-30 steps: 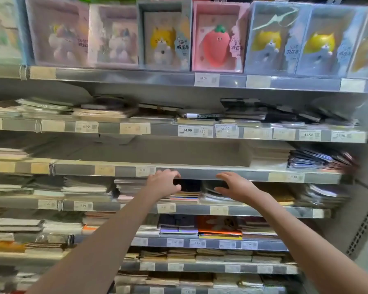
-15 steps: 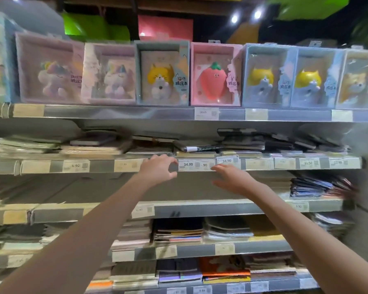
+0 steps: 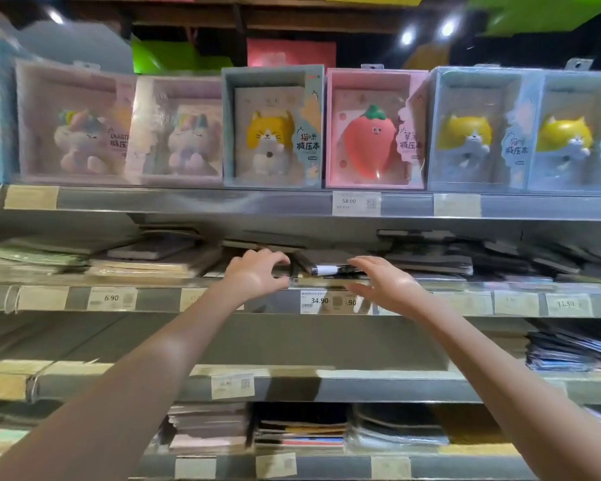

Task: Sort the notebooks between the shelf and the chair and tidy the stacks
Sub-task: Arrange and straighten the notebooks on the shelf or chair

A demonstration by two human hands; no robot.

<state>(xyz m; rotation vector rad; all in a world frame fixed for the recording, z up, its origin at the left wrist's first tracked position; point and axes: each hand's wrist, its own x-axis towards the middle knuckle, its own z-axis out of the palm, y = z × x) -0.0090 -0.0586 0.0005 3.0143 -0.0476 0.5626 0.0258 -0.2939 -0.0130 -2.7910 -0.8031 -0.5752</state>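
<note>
Both my arms reach up to a shop shelf [image 3: 160, 300] stacked with flat notebooks. My left hand [image 3: 257, 272] hovers at the shelf's front edge, fingers loosely curved, holding nothing. My right hand [image 3: 382, 282] is spread beside it, fingers relaxed, empty. Between the two hands lies a dark notebook stack [image 3: 327, 263] with a white-tipped pen-like item [image 3: 325, 270] on it. Pale notebooks [image 3: 143, 265] lie to the left and dark ones [image 3: 431, 262] to the right. The chair is not in view.
Boxed squishy-toy notebooks, among them a cat box [image 3: 273, 128] and a strawberry box [image 3: 375, 130], line the shelf above. Price tags [image 3: 320, 302] run along the shelf edges. Lower shelves carry more notebook stacks [image 3: 299, 428], and one bay [image 3: 292, 341] holds little.
My view tilted upward and both hands rose from the lower shelf edge to the notebook shelf with the 34.90 tag. They remain empty.
</note>
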